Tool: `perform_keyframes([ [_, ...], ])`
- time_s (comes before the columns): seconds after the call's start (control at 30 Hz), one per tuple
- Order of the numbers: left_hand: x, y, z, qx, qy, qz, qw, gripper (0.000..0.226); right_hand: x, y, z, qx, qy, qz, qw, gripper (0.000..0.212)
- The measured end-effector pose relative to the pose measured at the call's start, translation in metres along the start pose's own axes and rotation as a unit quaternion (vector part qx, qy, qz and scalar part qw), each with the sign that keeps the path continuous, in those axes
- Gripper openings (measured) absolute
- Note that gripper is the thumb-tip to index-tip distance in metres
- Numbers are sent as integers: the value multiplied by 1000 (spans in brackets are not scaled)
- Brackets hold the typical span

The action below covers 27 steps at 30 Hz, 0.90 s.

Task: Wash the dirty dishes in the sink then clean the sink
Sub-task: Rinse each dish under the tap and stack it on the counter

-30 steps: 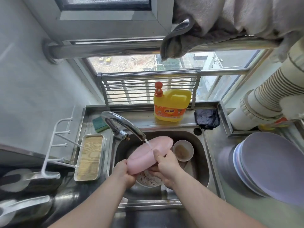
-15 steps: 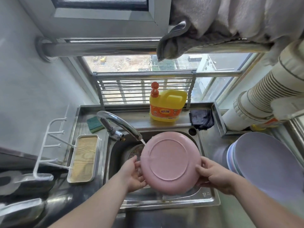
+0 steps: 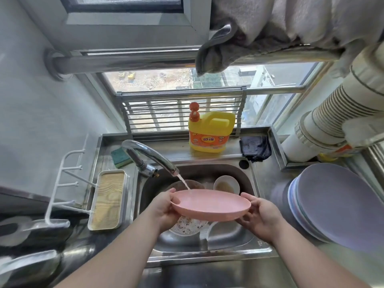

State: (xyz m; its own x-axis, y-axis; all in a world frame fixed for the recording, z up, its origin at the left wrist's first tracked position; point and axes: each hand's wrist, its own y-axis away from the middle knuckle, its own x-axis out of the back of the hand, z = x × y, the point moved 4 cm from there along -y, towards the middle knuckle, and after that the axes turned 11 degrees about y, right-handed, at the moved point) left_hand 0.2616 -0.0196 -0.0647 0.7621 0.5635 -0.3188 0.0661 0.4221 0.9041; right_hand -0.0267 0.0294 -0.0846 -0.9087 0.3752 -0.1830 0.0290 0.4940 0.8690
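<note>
A pink plate (image 3: 209, 204) is held nearly level above the steel sink (image 3: 230, 233), face up. My left hand (image 3: 162, 210) grips its left rim and my right hand (image 3: 259, 217) grips its right rim. Water runs from the tap (image 3: 149, 154) onto the plate's far left part. Under the plate lies a speckled dirty dish (image 3: 187, 225). A small white bowl (image 3: 226, 186) with brown residue and another dirty bowl (image 3: 187, 183) sit at the back of the basin.
A yellow detergent bottle (image 3: 209, 132), a green sponge (image 3: 120, 157) and a dark cloth (image 3: 255, 147) sit on the ledge behind the sink. Stacked purple plates (image 3: 340, 204) lie on the right counter. A wood-lined tray (image 3: 108, 200) and white rack (image 3: 62, 183) stand left.
The plate was tipped up with its underside toward me half a second ago. Now it lies nearly flat, face up, with the water falling onto it.
</note>
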Motion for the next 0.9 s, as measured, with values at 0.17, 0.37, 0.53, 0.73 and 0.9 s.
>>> perform_keyframes([
  [0.17, 23, 0, 6, -50, -17, -34, 998, 85, -33, -13, 14, -2, 136, -2, 991, 24],
  [0.37, 45, 14, 15, -107, 30, -25, 994, 88, -85, -29, 25, 46, 334, 58, 940, 38],
  [0.53, 70, 30, 18, -84, 81, -2, 993, 55, -126, -47, 38, 39, 219, 73, 972, 33],
  [0.73, 86, 32, 18, -139, 74, 57, 986, 61, -151, -39, 34, 135, 220, 84, 962, 32],
  [0.9, 68, 19, -14, -63, 93, 115, 987, 50, -134, -18, 0, 239, 237, 84, 938, 33],
])
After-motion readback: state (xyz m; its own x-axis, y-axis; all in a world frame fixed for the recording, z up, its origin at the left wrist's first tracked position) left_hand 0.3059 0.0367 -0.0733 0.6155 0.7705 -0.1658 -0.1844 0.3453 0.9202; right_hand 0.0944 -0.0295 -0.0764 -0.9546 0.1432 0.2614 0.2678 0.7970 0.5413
